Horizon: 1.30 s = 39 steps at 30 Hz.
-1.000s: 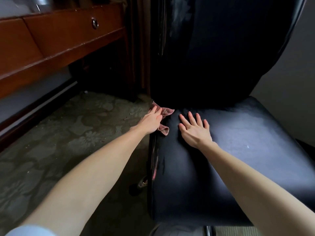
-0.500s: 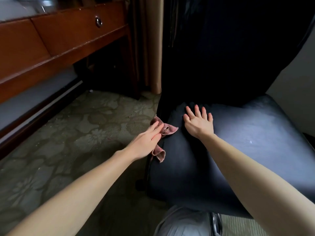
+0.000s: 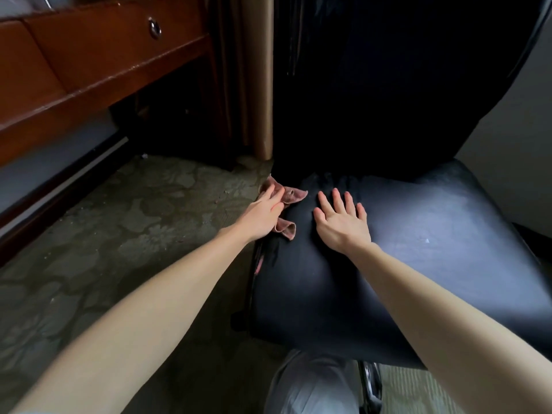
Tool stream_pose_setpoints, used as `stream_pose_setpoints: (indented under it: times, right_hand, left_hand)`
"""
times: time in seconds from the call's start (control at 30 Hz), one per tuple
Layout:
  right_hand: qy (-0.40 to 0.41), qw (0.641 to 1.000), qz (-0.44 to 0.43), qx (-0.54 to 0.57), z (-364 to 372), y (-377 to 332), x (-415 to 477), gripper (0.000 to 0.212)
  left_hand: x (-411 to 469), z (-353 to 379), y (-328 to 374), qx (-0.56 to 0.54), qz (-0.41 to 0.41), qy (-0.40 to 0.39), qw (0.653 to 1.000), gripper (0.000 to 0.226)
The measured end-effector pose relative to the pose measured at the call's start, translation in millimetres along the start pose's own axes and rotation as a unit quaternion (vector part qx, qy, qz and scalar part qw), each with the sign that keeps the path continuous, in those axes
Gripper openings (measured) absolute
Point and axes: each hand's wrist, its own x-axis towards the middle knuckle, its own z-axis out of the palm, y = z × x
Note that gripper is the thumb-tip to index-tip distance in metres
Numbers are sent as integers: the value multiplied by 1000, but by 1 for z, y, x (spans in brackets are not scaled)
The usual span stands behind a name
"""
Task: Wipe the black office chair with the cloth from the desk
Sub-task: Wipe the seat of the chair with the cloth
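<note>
The black office chair [image 3: 418,264] fills the right half of the view, its tall backrest dark behind the padded seat. A crumpled pink cloth [image 3: 291,197] lies on the seat's rear left edge. My left hand [image 3: 263,216] presses flat on the cloth, fingers extended, with folds sticking out above and below the palm. My right hand [image 3: 340,222] rests flat on the seat just right of the cloth, fingers spread, holding nothing. A worn torn patch shows on the seat's left side edge.
A reddish wooden desk [image 3: 98,64] with a drawer and round pull [image 3: 154,28] stands at upper left. A tan curtain [image 3: 263,85] hangs beside the chair back. Patterned green carpet [image 3: 119,234] covers the floor. My grey-trousered knee [image 3: 310,386] and a chrome chair base part show below.
My left hand slid the cloth forward along the seat's left edge and then back toward the backrest. My right hand stayed flat on the seat.
</note>
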Motion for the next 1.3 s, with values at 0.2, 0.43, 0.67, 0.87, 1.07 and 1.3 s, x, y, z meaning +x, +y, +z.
stream_pose_setpoints:
  times: [0.2,0.43,0.67,0.87,1.07,1.3]
  right_hand:
    - [3,1000,2,-4,1,0,-1,56]
    - [8,999,-34,-24,-1,4,-22,56]
    - [6,998,-52,-38,1,6,-53,56]
    - [0,998,-47,-38,3,3,-50,56]
    - [8,997,-58,-41,3,5,-53,57]
    - [0,996,-80,-50,1,12,-56,56]
  left_hand:
    - [-86,7,-13,-29,7,-28,999,46]
    - [-82,15,-5,25,16,-41,999,49]
    - [-46,8,10,36,1,-21,999,48]
    - [-95,11,-5,-9,26,-31,999,46]
    - [-159,25,-19,-2,58,-43,997,48]
    - [-99,20,2,46,13,-20,999,49]
